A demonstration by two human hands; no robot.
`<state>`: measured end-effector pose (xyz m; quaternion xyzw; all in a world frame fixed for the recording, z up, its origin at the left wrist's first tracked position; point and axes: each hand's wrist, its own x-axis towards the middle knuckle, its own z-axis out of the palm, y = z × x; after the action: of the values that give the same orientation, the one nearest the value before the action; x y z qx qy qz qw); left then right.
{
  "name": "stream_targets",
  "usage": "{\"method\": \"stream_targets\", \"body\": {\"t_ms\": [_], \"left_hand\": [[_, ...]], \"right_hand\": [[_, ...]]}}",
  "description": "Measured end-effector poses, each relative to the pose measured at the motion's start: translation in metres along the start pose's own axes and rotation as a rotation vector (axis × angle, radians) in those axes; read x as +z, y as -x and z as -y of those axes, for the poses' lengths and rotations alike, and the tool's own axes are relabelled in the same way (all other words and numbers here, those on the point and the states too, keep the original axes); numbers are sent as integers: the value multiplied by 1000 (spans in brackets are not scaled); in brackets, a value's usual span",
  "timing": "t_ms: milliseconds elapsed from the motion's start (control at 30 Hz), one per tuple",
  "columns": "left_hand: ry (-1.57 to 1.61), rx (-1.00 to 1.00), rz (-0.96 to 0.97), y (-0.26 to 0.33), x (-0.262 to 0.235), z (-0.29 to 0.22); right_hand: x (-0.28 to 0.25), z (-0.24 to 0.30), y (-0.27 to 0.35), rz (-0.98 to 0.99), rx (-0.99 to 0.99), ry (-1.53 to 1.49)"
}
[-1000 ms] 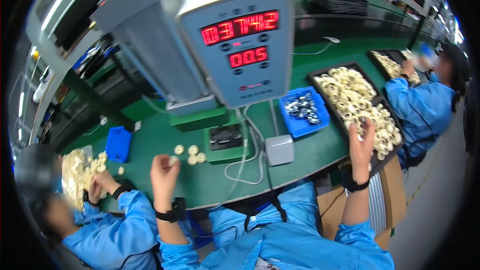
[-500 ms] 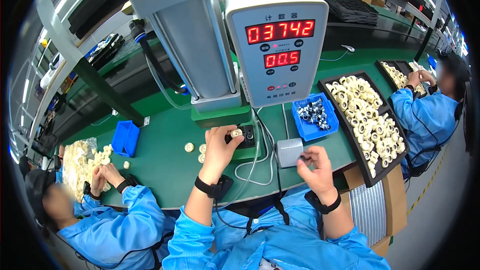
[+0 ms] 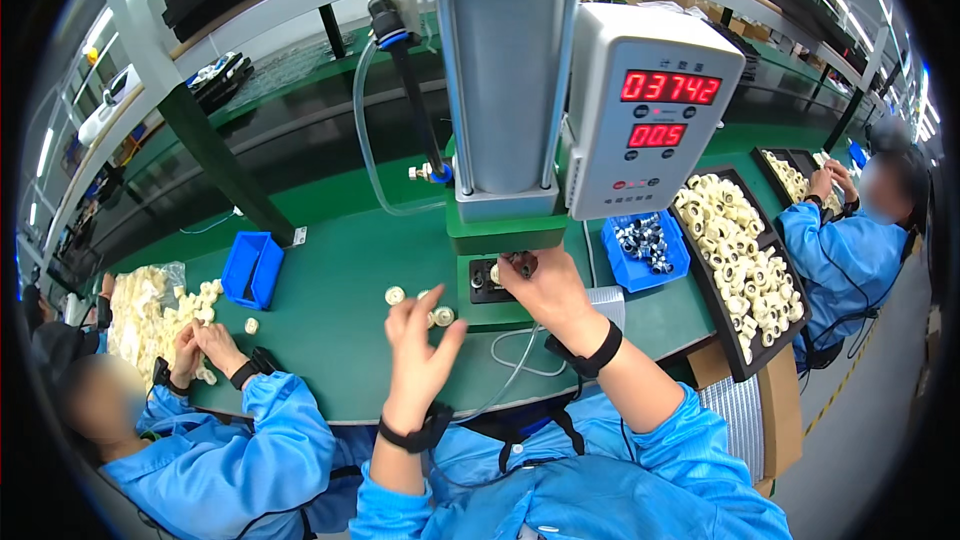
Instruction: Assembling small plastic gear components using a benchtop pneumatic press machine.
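Note:
My right hand (image 3: 553, 290) pinches a small dark part (image 3: 520, 262) over the black fixture (image 3: 478, 283) under the press. A cream round part (image 3: 495, 274) sits at the fixture beside those fingertips, partly covered by them. Whether the dark part touches it, I cannot tell. Left of the press, my left hand (image 3: 420, 350) is open with fingers apart and nothing in it. Several cream round parts lie on the green table by its fingers, among them one cream ring (image 3: 395, 295) and another (image 3: 443, 316).
Above the fixture stands the press cylinder (image 3: 505, 90), with a white counter box (image 3: 640, 160) at its right. A blue bin (image 3: 655, 280) holds small dark-and-silver parts. Farther right lies a black tray (image 3: 770, 348) of cream parts. Co-workers sit on both sides; another blue bin (image 3: 252, 270) stands left.
My left hand has left the cream part at the fixture and drawn back, opening. My right hand has brought the small dark part leftward to the fixture. The view has shifted.

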<state>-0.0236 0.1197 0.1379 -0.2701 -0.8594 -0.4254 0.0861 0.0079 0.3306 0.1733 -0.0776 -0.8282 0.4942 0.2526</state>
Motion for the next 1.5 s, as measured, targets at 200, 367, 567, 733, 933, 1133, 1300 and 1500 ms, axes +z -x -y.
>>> {"method": "stream_targets", "body": {"t_ms": [200,367,567,733,933,1133,1300,1500], "left_hand": [[316,-271,-224,75,-19,80],[308,-313,-195,71,-23,69],[87,-245,106,37,-36,64],[-95,-95,56,-1,-28,103],[-260,-157,200,-21,-18,98],[-207,-160,188,-5,-28,82],[-112,-239,125,15,-27,73],[60,-249,-25,33,-21,41]], "right_hand": [[5,1,-6,-40,-66,46],[8,1,0,-87,-53,-10],[-60,-9,55,-6,-297,428],[-65,-58,110,104,-274,885],[-96,-48,83,-8,-124,390],[-152,-102,44,-221,-86,743],[-142,-128,16,-186,-127,897],[-149,-137,12,-250,-154,687]]}}
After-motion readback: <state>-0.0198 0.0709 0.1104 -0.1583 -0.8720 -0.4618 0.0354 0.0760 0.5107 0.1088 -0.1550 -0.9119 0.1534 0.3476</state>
